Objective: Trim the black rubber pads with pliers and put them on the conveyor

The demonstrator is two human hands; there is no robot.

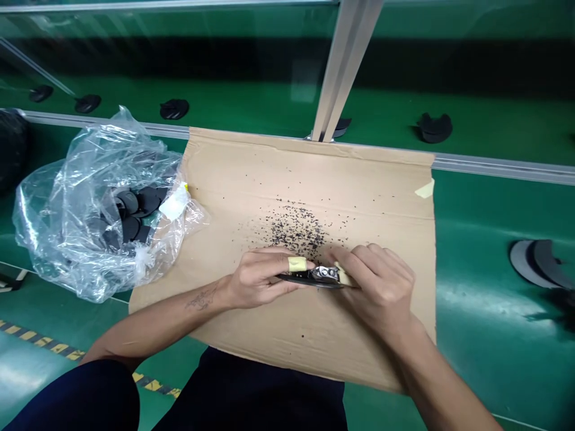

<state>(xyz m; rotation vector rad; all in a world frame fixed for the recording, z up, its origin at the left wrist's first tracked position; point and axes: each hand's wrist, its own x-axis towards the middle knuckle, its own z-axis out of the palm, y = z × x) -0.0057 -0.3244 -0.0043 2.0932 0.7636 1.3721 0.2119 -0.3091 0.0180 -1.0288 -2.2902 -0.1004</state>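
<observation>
My left hand point(263, 276) pinches a thin black disc-shaped part point(305, 279) seen nearly edge-on, with yellow tape around one finger. From the other side, my right hand point(381, 284) is closed around a small metal tool point(327, 273), whose head touches the black part. The tool's handles are mostly hidden in the palm. Both hands are close together over a cardboard sheet point(242, 167). Many small black scraps point(296, 230) lie on the cardboard just beyond the hands.
A clear plastic bag point(90, 161) holding black round parts point(130, 227) lies at the left. More black parts point(435, 127) sit behind the metal rail point(494, 166), and another point(539, 263) is at the right. A metal post point(344, 66) rises behind the cardboard.
</observation>
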